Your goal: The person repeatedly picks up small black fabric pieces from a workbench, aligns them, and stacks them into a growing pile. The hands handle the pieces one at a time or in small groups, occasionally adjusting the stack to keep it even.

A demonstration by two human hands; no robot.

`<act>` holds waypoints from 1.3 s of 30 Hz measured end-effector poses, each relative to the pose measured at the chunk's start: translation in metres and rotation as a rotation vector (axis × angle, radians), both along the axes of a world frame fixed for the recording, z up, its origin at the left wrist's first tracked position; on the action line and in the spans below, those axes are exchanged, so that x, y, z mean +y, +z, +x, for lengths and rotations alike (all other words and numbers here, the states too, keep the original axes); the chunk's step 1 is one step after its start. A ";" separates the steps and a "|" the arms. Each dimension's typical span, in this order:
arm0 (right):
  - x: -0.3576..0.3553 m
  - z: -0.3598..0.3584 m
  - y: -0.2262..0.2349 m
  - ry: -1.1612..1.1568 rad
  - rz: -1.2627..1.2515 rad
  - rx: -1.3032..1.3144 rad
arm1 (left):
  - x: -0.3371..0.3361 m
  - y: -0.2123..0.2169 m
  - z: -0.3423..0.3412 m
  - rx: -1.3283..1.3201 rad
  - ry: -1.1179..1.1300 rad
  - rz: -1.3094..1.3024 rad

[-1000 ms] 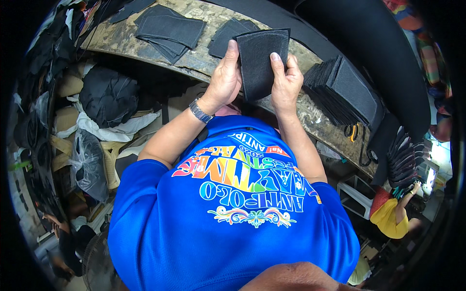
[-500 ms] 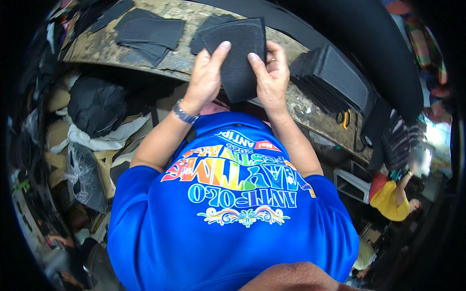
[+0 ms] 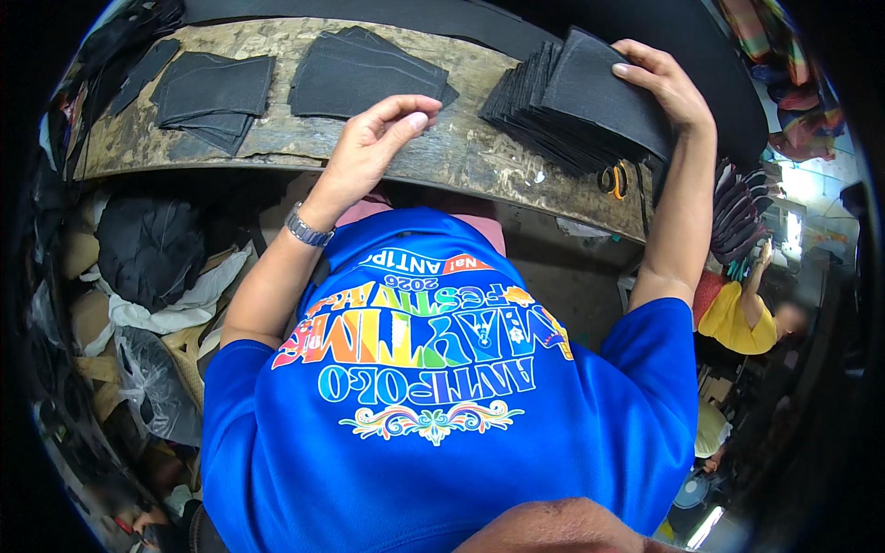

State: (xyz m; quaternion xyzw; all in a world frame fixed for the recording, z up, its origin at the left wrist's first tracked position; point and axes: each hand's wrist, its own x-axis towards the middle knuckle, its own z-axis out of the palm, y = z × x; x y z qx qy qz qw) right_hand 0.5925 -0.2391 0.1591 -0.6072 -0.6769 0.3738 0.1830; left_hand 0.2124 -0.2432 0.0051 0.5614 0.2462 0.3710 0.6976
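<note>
A stack of black fabric pieces point(image 3: 576, 106) lies tilted on the right part of the worn wooden bench point(image 3: 461, 152), near its front edge. The right hand point(image 3: 666, 85) rests flat on the top piece, fingers spread over its far corner, not clenched. The left hand point(image 3: 373, 138) hovers over the bench middle, loosely curled and holding nothing, just beside a flat black piece point(image 3: 364, 74). Further left lie more black pieces point(image 3: 214, 92). Orange-handled scissors point(image 3: 614, 179) sit under the stack's edge.

The stack of black pieces point(image 3: 590, 101) under my right hand point(image 3: 666, 85) looked matt and cloth-like. The bench top point(image 3: 461, 152) was rough, worn wood. My wristband point(image 3: 306, 228) was shiny metal.
</note>
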 end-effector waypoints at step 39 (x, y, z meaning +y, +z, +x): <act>-0.123 -0.056 -0.198 -1.022 0.539 1.044 | 0.142 -0.028 0.170 -0.171 -1.027 -1.074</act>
